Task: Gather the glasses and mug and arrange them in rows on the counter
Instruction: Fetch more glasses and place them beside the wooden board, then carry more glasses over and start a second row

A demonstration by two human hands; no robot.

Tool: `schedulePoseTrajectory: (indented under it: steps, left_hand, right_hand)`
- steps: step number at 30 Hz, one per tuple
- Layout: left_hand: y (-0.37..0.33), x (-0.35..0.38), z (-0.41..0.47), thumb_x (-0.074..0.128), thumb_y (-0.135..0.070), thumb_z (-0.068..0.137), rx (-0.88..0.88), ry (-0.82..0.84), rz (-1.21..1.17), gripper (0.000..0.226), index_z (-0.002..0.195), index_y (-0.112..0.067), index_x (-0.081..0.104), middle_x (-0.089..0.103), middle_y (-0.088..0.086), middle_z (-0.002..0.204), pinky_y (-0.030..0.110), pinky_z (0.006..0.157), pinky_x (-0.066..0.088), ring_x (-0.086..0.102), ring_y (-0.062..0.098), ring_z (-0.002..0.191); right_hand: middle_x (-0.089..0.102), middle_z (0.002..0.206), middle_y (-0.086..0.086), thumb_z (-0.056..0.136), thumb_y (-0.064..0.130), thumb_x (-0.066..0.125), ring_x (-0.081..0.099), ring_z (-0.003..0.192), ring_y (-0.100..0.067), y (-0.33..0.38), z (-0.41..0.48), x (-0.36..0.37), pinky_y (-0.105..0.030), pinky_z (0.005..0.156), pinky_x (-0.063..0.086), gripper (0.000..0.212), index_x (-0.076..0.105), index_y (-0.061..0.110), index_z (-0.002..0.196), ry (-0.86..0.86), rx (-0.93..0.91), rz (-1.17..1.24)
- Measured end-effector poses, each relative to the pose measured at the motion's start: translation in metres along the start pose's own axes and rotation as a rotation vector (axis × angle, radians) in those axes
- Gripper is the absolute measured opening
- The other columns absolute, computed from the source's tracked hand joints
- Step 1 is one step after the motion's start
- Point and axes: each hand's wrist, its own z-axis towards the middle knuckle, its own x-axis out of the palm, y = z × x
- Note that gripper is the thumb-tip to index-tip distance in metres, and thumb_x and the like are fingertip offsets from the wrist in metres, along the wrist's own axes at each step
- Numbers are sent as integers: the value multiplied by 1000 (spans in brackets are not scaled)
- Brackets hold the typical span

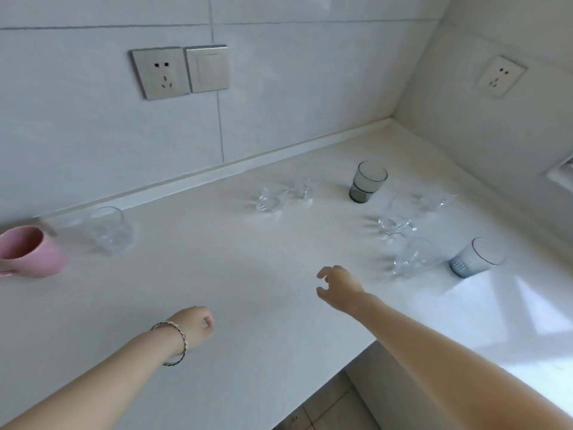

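A pink mug [29, 251] stands at the far left of the white counter [248, 274], with a clear tumbler [109, 229] just right of it. Two small clear glasses [269, 202] [303, 189] sit mid-counter near the wall. A grey glass [367, 181] stands upright further right. Several clear glasses cluster at the right [400, 223] [415, 257] [431, 200], beside a bluish-grey glass [476, 257]. My right hand [339, 282] hovers with fingers apart, left of that cluster, holding nothing. My left hand [195, 325], with a bracelet at the wrist, is curled into a fist over the counter.
A tiled wall with a socket [159, 72] and a switch [208, 68] runs behind the counter. A second socket [502, 76] is on the right wall. The counter's front edge [356, 352] steps back at the lower right, above the floor [325, 408].
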Motion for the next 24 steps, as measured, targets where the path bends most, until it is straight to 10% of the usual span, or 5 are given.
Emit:
schedulePoseTrajectory:
  steps: [13, 24]
  left_hand:
    - [-161, 21, 52, 44, -21, 91, 88, 16, 41, 20, 73, -28, 45, 62, 3, 115, 22, 88, 43, 52, 15, 93]
    - [-139, 8, 48, 45, -20, 92, -48, -1, -36, 31, 64, -32, 41, 63, 3, 121, 18, 84, 41, 58, 19, 110]
  right_hand:
    - [30, 143, -14, 79, 40, 68, 37, 129, -38, -178, 61, -106, -44, 103, 38, 84, 21, 22, 147, -150, 295, -23]
    - [41, 131, -6, 73, 36, 73, 42, 120, -30, -141, 58, -82, -35, 92, 45, 77, 36, 30, 140, -175, 125, 102]
